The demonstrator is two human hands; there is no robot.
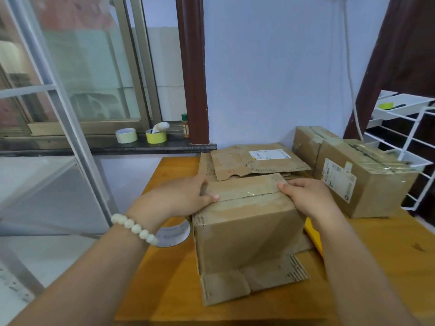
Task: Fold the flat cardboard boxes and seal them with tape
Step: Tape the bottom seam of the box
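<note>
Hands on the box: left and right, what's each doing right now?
Left hand: grips the box at its left top edge.
Right hand: grips the box's right top edge.

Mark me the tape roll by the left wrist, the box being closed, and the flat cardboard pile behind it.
tape roll (175,232): head view, on its visible printed part.
box (249,229): head view, on its front wall.
flat cardboard pile (229,161): head view, on the top sheet's bare brown part.
</note>
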